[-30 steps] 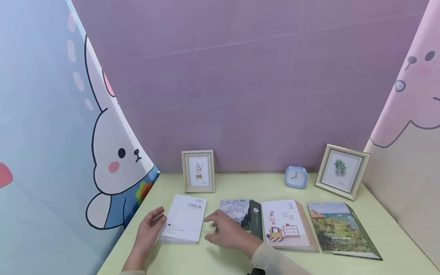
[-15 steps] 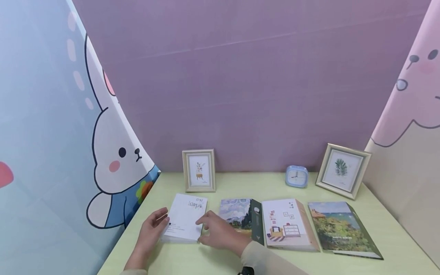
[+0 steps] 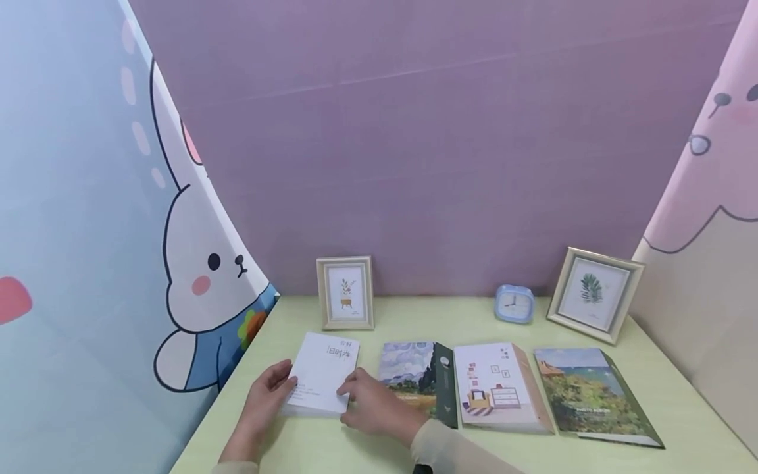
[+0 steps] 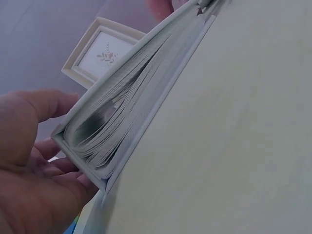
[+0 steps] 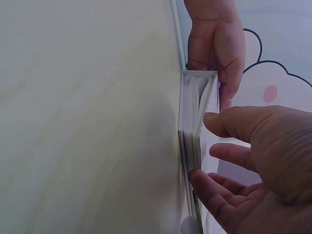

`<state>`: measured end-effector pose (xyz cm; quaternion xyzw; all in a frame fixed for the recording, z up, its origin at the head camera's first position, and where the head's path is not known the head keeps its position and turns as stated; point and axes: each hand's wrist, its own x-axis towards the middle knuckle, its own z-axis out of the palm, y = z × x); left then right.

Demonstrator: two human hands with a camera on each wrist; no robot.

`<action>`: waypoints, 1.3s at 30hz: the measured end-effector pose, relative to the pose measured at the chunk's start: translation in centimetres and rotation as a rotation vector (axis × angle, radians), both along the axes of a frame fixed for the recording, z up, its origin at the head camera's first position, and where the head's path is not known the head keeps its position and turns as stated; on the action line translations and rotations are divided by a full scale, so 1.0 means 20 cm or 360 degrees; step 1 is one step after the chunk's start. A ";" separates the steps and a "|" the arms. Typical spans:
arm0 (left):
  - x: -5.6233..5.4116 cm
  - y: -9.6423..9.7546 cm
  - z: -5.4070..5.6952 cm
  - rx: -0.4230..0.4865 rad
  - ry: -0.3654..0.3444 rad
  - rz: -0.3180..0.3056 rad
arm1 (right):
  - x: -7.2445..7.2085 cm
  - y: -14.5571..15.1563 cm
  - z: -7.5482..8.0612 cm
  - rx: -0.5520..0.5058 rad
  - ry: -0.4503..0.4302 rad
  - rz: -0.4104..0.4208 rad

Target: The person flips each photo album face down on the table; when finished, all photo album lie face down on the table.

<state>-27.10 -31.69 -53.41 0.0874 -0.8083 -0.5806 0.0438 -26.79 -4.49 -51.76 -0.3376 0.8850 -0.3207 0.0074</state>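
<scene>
A thick white photo album (image 3: 324,372) with dark lettering lies at the left of the table, between both hands. My left hand (image 3: 260,401) holds its left side. In the left wrist view the thumb (image 4: 53,102) is at the cover's edge, with the other fingers behind the spine. From the right, my right hand (image 3: 379,407) grips the opposite side near the front corner, one finger lying on the cover. The album's pages (image 5: 195,97) fan slightly apart between the covers in the right wrist view. Part of the right hand is hidden behind the album in the left wrist view.
Right of the white album lie a landscape-painting album (image 3: 408,372), a white album with a furniture drawing (image 3: 494,388) and a green-edged album (image 3: 592,392). Behind stand a plant picture frame (image 3: 346,293), a blue clock (image 3: 514,304) and a leaf picture frame (image 3: 595,296).
My right hand has moved left from beside the landscape-painting album to the white album's right edge and now grips it. The left hand has closed in on the left edge.
</scene>
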 end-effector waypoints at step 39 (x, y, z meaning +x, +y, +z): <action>0.04 0.01 0.04 0.0120 0.0100 -0.0064 | -0.01 0.01 0.02 0.0050 -0.0055 0.0011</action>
